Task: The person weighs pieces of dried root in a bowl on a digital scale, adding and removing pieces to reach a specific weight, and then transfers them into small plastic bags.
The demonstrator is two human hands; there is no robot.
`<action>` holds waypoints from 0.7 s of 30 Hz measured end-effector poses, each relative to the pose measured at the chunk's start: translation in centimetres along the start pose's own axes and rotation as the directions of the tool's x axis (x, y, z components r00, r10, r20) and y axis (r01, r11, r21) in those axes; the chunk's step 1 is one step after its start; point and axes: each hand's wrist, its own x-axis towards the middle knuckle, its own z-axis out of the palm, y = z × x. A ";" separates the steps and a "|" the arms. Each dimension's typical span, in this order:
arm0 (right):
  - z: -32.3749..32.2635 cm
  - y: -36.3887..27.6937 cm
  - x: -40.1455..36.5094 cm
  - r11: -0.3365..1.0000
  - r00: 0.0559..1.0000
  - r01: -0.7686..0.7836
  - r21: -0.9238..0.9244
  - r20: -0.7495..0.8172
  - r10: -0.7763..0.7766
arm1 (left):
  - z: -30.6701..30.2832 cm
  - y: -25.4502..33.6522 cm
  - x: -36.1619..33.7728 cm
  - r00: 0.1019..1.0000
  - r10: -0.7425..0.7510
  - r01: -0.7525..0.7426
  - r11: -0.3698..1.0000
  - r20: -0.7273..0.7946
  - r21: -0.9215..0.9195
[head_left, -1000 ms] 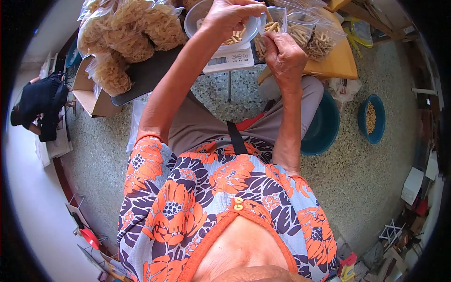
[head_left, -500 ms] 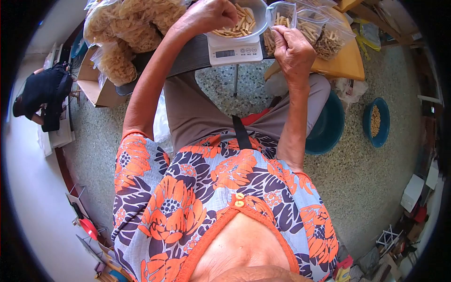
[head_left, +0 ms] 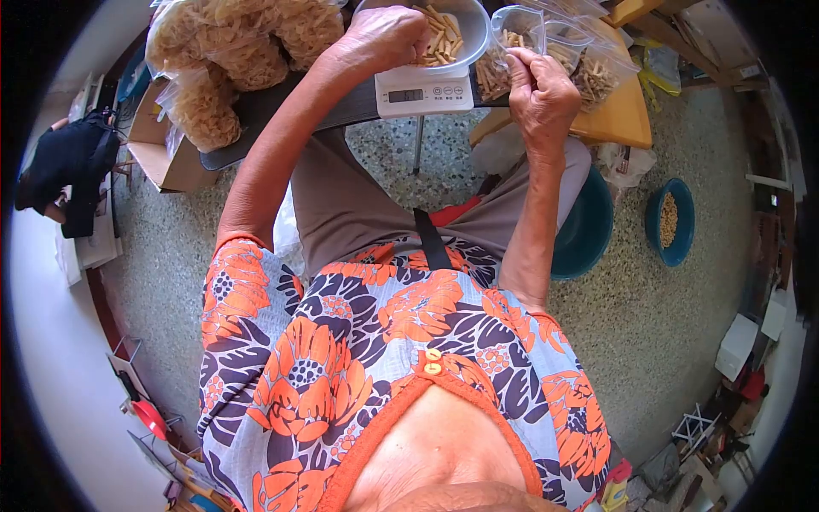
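My left hand [head_left: 386, 39] reaches over a clear plastic bowl [head_left: 480, 43] of short tan sticks [head_left: 443, 41]. Its fingers are curled at the bowl's left side, and anything between them is hidden. The bowl rests on a white kitchen scale [head_left: 426, 96] with a small display. My right hand [head_left: 546, 92] pinches the rim of a clear plastic bag [head_left: 522, 20] just right of the bowl, holding it upright. Some of the same sticks show inside that bag. Close behind my right hand lie more filled bags [head_left: 597, 78].
Bags of pale, crinkled dried food [head_left: 247, 47] are heaped at the left, above a cardboard box [head_left: 164, 154]. A wooden surface [head_left: 627, 119] extends rightward. On the floor stand a large teal tub [head_left: 589, 230] and a smaller basin [head_left: 682, 243]. A person in dark clothes [head_left: 72, 166] is at far left.
My left hand has dipped lower at the bowl's left side, its fingers curled among the sticks. My right hand has shifted slightly right and down with the bag. The view has shifted a little.
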 end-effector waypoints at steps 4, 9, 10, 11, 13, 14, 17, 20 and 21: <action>0.0 -0.3 0.1 1.000 1.000 -0.014 0.002 0.011 0.014 | 2.2 -0.8 0.9 0.998 0.025 -0.023 0.999 -0.050 0.044; -0.1 -0.1 0.2 0.999 0.998 -0.043 -0.001 -0.039 0.043 | 2.2 -0.7 0.5 0.985 0.060 -0.061 0.998 -0.161 0.002; -0.2 -0.1 0.2 0.997 0.996 -0.075 0.003 -0.051 0.075 | 1.9 -0.7 0.3 0.985 0.060 -0.061 0.998 -0.160 0.002; -0.2 -0.2 0.2 0.997 0.996 -0.076 0.002 -0.052 0.076 | 0.3 -0.3 -0.2 0.986 0.061 -0.077 0.991 -0.153 -0.107; -0.2 -0.2 0.2 0.997 0.994 -0.080 0.010 -0.069 0.080 | -0.9 -0.2 -0.4 0.987 0.066 -0.097 0.972 -0.147 -0.212; -0.2 -0.3 0.2 0.997 0.994 -0.081 0.010 -0.072 0.082 | -1.0 -0.4 -0.3 0.981 0.071 -0.129 0.934 -0.181 -0.332; -0.1 -0.3 0.1 0.994 0.992 -0.106 0.019 -0.072 0.107 | -0.4 -1.0 0.1 0.994 -0.007 -0.076 0.657 -0.107 -0.750; 0.2 -0.4 0.1 0.996 0.993 -0.091 0.021 -0.078 0.092 | -0.2 -2.2 0.1 0.989 -0.030 0.146 0.191 0.143 -0.971; 0.1 -0.5 0.1 0.996 0.993 -0.086 0.023 -0.076 0.088 | -0.1 -2.1 0.2 0.980 -0.019 0.194 -0.111 0.197 -0.975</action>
